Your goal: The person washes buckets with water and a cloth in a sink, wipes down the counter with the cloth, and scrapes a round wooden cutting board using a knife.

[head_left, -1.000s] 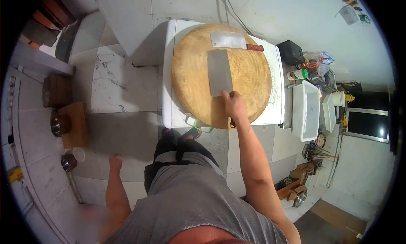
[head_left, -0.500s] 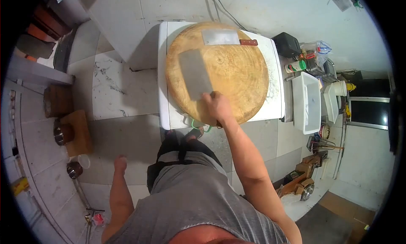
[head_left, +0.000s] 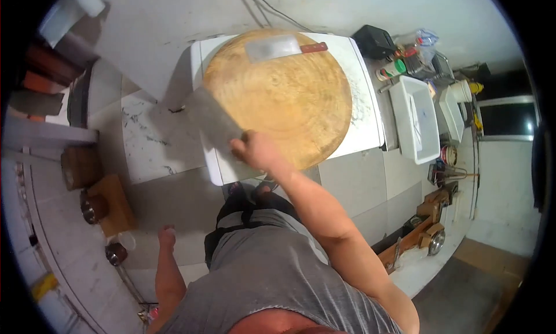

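Note:
My right hand (head_left: 255,150) is closed round the grip of a cleaver (head_left: 215,124), which my fingers mostly hide. Its broad grey blade points up and left, past the left edge of a thick round wooden chopping block (head_left: 284,105). A second cleaver (head_left: 272,48) lies flat near the block's far edge, its reddish-brown handle to the right. Low on the left, away from the block, my left hand (head_left: 167,236) hangs by my side with fingers curled in; I see nothing in it.
The block rests on a white table (head_left: 366,111). To the right are a white plastic tub (head_left: 414,122), a green-and-white container (head_left: 391,70) and a black box (head_left: 373,41). A wooden board (head_left: 113,203) and metal bowls stand on the left. A cable runs along the wall behind.
My right hand has moved left with the cleaver, carrying its blade from over the block to beyond the left edge. The view has shifted slightly. The second cleaver still lies on the block.

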Action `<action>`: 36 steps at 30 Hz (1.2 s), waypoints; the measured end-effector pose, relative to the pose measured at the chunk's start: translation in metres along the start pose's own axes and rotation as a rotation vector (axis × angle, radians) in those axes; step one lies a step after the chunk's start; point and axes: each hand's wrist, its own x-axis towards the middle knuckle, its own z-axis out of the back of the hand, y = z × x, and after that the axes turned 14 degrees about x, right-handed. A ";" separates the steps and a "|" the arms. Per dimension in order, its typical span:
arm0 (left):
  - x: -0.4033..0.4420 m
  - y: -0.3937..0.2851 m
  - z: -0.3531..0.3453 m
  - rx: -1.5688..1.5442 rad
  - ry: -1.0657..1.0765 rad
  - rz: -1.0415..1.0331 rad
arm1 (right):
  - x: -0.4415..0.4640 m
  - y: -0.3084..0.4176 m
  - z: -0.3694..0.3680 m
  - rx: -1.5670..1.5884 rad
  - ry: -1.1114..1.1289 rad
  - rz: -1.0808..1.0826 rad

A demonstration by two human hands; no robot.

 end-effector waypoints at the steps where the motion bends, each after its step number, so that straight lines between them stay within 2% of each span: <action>1: -0.017 -0.034 0.018 0.040 -0.036 0.018 | -0.005 0.003 -0.003 0.000 -0.025 -0.007; 2: -0.026 -0.064 0.030 0.076 -0.074 0.038 | -0.010 0.008 -0.002 -0.002 -0.048 -0.011; 5: 0.017 -0.085 0.050 0.071 -0.313 -0.082 | -0.029 0.005 0.027 0.143 -0.033 -0.040; 8: -0.014 -0.232 0.093 0.095 -0.376 -0.172 | -0.049 -0.032 0.064 0.208 -0.159 -0.016; 11: -0.010 -0.335 0.097 0.003 -0.415 -0.466 | -0.085 -0.059 0.112 0.363 -0.218 -0.247; 13: -0.017 -0.417 0.078 0.030 -0.544 -0.801 | -0.112 -0.071 0.139 0.500 -0.305 -0.316; 14: -0.051 -0.473 0.070 -0.075 -0.422 -0.831 | -0.124 -0.085 0.150 0.576 -0.356 -0.332; 16: -0.074 -0.558 0.043 0.215 -0.388 -1.013 | -0.146 -0.123 0.168 0.616 -0.446 -0.343; 17: -0.073 -0.590 0.017 0.162 -0.443 -1.234 | -0.159 -0.133 0.175 0.642 -0.495 -0.355; 19: -0.089 -0.660 -0.021 0.297 -0.350 -1.381 | -0.181 -0.151 0.190 0.688 -0.593 -0.376; 21: -0.092 -0.720 -0.064 0.459 -0.445 -1.512 | -0.202 -0.178 0.199 0.754 -0.632 -0.410; 23: -0.111 -0.767 -0.094 0.579 -0.530 -1.495 | -0.215 -0.200 0.208 0.819 -0.675 -0.428; 27: -0.106 -0.817 -0.139 0.820 -0.534 -1.409 | -0.239 -0.222 0.217 0.922 -0.764 -0.450; 31: -0.094 -0.823 -0.142 1.008 -0.513 -1.336 | -0.249 -0.228 0.222 0.938 -0.813 -0.463; 36: -0.087 -0.821 -0.139 1.098 -0.460 -1.327 | -0.242 -0.221 0.221 0.800 -0.801 -0.485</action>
